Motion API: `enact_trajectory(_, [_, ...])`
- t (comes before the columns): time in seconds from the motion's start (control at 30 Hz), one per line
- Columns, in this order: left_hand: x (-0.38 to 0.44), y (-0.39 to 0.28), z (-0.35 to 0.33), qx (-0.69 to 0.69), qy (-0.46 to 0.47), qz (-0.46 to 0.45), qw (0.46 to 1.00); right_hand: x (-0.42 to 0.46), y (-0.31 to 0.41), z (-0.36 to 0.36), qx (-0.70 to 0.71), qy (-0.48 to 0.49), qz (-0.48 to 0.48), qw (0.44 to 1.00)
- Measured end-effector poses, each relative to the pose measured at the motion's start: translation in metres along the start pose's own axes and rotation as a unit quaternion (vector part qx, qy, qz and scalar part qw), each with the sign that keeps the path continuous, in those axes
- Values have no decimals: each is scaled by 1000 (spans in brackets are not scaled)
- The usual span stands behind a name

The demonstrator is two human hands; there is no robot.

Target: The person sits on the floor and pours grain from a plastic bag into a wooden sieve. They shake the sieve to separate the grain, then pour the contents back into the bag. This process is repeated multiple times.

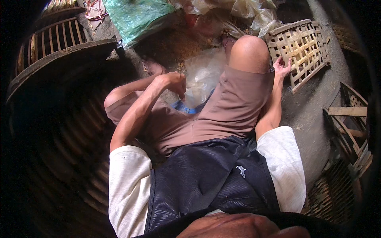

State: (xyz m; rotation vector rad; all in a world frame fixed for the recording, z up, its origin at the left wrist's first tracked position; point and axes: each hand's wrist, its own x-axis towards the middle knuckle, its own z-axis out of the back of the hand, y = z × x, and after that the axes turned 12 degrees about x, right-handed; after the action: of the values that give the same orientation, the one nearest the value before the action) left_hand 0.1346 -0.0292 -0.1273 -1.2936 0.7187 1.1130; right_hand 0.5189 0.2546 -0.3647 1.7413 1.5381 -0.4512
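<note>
My left hand hangs between my bent legs, its fingers curled and pointing down. The fingertips are just above a blue item, partly hidden by my thighs, and beside a crumpled clear plastic sheet. Whether anything is pinched in them is hidden. To the outside of my right knee, my right hand is turned palm up with its fingers apart. It lies at the near edge of a woven bamboo-strip panel or basket, which is tilted; I cannot tell if they touch.
A large, dark ribbed basket curves along my left side, below a slatted wooden rack. Green plastic sheeting and crumpled clear plastic lie ahead. Broken wooden and bamboo frames stand on the right, on the grey floor.
</note>
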Motion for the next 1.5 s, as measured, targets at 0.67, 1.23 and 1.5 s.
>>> enact_trajectory(0.67, [-58,64,29,-56,-573,-12,817,-233,-48,-334,-170,458,94,867])
enact_trajectory(1.23, [-98,81,69,-366,-781,19,505,-402,-184,-322,-232,661,-99,707])
enact_trajectory(1.5, [-138,88,65,-490,-790,65,363,-167,-211,-289,-572,464,76,672])
